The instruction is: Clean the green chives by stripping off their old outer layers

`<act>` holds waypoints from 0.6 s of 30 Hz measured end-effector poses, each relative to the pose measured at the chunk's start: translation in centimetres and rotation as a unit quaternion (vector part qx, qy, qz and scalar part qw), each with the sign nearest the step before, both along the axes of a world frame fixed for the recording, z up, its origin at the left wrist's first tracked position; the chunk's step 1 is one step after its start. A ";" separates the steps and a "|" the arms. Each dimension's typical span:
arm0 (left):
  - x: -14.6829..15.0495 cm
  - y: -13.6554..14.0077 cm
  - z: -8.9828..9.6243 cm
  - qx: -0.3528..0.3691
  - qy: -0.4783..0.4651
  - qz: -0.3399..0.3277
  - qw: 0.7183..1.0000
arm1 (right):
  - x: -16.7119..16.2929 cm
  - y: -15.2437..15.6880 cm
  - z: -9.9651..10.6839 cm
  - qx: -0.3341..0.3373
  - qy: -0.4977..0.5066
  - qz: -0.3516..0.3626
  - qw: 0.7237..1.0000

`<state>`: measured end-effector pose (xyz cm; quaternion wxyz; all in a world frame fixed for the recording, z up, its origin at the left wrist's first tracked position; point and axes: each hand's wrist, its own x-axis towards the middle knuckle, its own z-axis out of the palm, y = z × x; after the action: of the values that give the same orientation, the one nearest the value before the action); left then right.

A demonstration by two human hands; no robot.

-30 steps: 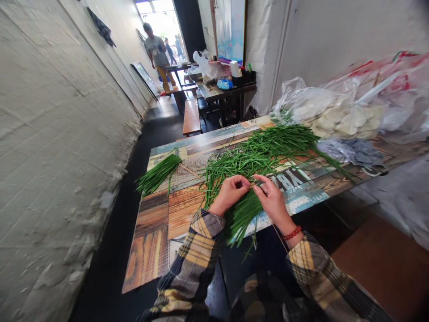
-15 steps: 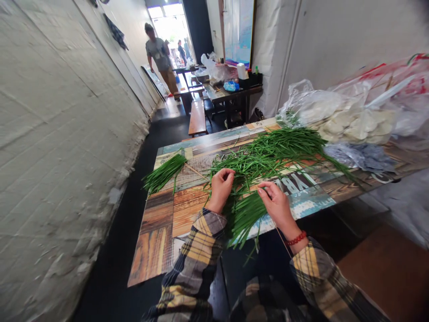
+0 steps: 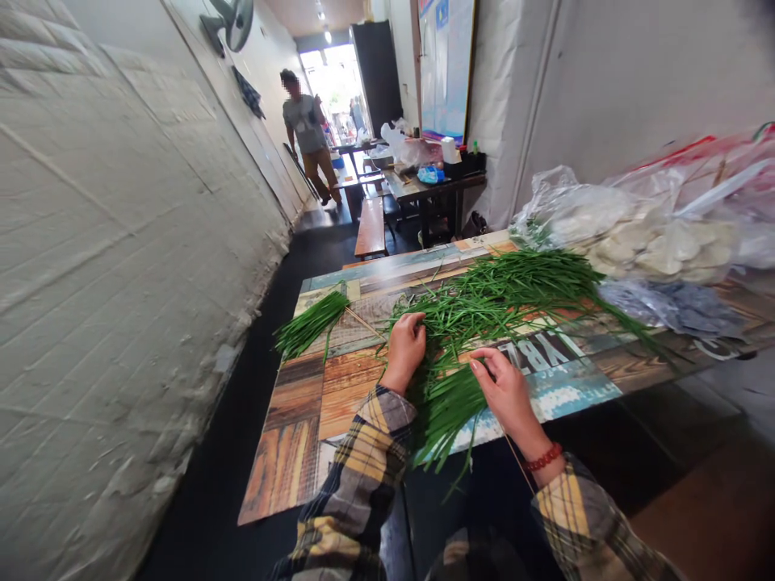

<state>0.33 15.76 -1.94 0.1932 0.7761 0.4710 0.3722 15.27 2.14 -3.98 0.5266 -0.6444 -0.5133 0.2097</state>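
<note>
My left hand (image 3: 407, 349) is closed, thumb against curled fingers, at the near left edge of the loose chives (image 3: 466, 311). What its fingertips hold is too small to tell. My right hand (image 3: 504, 386) pinches a thin wooden skewer (image 3: 519, 460), whose end sticks out below the wrist. Under and beside that hand lies a row of chives (image 3: 448, 411), fanned over the table's near edge; the skewer's tip is hidden. To the left, a finished-looking chive bundle (image 3: 312, 324) sits on another skewer (image 3: 363, 321).
The wood-patterned table (image 3: 291, 452) carries a larger chive heap (image 3: 538, 278) and clear plastic bags (image 3: 659, 234) of pale flat pieces on the right. Beyond stand a bench (image 3: 370, 228) and another table (image 3: 417, 190). A person (image 3: 308, 133) is near the doorway. A white wall (image 3: 121, 282) runs along the left.
The view has tilted up slightly, so everything sits lower and farther right, and a wall fan shows. Both hands keep nearly the same pose over the chives.
</note>
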 end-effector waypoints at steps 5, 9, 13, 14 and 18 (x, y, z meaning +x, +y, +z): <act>0.9 1.7 0.4 0.026 0.101 -0.016 0.994 | 0.0 0.1 -0.1 0.013 0.006 0.021 1.000; 1.5 2.1 0.6 0.034 0.176 0.013 0.984 | -0.1 0.1 0.0 0.015 0.002 0.025 1.000; 1.5 1.9 0.7 0.035 0.195 0.026 0.980 | -0.2 0.2 0.0 0.010 -0.006 0.022 1.000; 1.3 1.8 0.9 0.034 0.176 0.026 0.983 | -0.1 0.2 -0.1 0.009 -0.007 0.022 1.000; 0.7 1.9 1.9 0.025 0.023 0.030 0.999 | 0.0 0.3 -0.6 0.006 -0.009 0.029 1.000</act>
<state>1.07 17.62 -0.03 0.1513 0.7746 0.4892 0.3713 15.24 2.41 -4.53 0.5196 -0.6280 -0.5375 0.2159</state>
